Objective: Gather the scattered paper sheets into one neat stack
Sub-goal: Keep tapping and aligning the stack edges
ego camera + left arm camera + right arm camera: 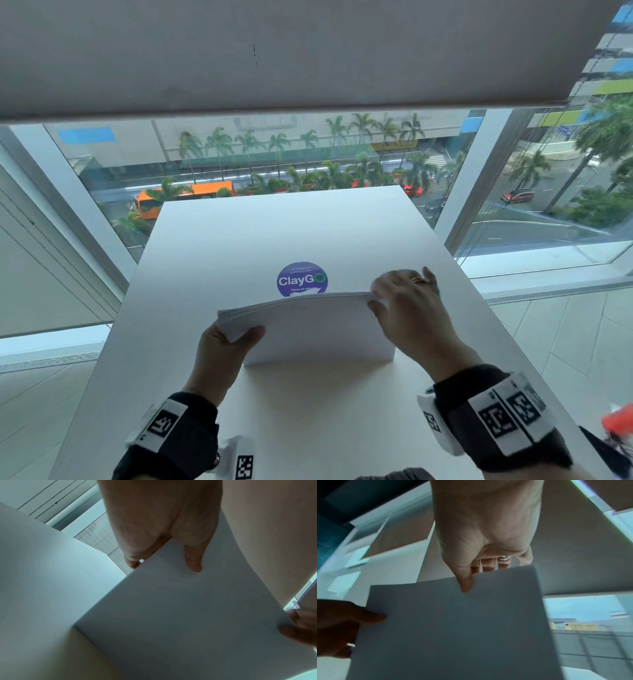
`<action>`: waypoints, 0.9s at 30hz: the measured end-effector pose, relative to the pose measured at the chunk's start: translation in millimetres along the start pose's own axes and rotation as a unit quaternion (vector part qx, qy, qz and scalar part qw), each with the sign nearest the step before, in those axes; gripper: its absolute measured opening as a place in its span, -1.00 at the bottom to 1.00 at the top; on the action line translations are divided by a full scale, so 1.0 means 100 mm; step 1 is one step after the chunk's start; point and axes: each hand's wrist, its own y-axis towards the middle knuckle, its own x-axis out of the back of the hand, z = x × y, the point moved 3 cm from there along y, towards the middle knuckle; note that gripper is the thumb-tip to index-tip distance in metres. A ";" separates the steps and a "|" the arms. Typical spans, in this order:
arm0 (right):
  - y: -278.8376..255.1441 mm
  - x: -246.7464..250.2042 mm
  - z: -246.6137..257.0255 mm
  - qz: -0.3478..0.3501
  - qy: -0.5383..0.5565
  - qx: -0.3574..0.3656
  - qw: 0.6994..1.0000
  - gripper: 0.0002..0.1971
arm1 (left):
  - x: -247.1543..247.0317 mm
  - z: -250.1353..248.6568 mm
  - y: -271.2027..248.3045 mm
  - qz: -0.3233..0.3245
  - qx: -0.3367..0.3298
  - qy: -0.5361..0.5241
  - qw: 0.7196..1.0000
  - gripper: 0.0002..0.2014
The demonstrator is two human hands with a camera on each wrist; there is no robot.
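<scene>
A stack of white paper sheets stands on its long lower edge on the white table, tilted toward me. My left hand grips its upper left corner, thumb on the near face. My right hand pinches the upper right corner, thumb in front and fingers behind. In the left wrist view the paper stack fills the frame under the left hand. In the right wrist view the right hand holds the stack by its top edge.
A round purple ClayGo sticker lies on the table just behind the stack. Windows surround the far end of the table. An orange object shows at the right edge.
</scene>
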 end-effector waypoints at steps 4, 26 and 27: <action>0.19 -0.06 0.45 0.109 -0.011 0.110 0.988 -0.81 | -0.02 0.00 0.02 0.027 0.004 -0.017 0.999 -0.82; 0.31 0.06 -0.02 0.019 0.540 -0.136 0.831 -0.75 | -0.04 -0.49 0.13 0.080 -0.025 -0.246 0.966 -0.61; 0.25 0.02 -0.05 0.018 0.582 -0.144 0.800 -0.75 | -0.05 -0.55 0.13 0.085 -0.033 -0.241 0.966 -0.61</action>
